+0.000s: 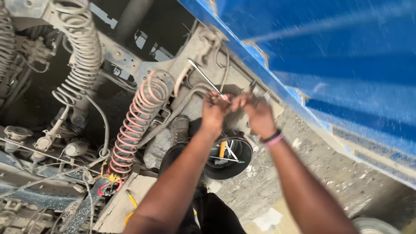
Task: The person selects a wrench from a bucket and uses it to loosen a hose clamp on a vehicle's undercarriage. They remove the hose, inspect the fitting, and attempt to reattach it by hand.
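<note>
One slim metal rod tool (206, 77) slants up and left from the two raised hands, its bright shaft set against the dusty underside of a truck frame (130, 58). The left hand (214, 110) has its fingers curled tight around the lower end of that tool. The right hand (256, 113), just beside it and nearly touching, is also closed into a fist, but motion blur hides what, if anything, it grips; it may hold a small fitting. On the right wrist sit two bands (273, 138), one black, one pink.

Left of the hands hang two coiled air hoses: one reddish (138, 119), running down to a yellow and red coupling, and one grey (80, 52), higher up. Below the hands a round black bucket (242, 162) stands on the gravel ground (303, 173), with one orange-handled tool and a few metal ones inside. One dusty boot (179, 128) shows beside it. A blue panel (329, 60) fills the upper right.
</note>
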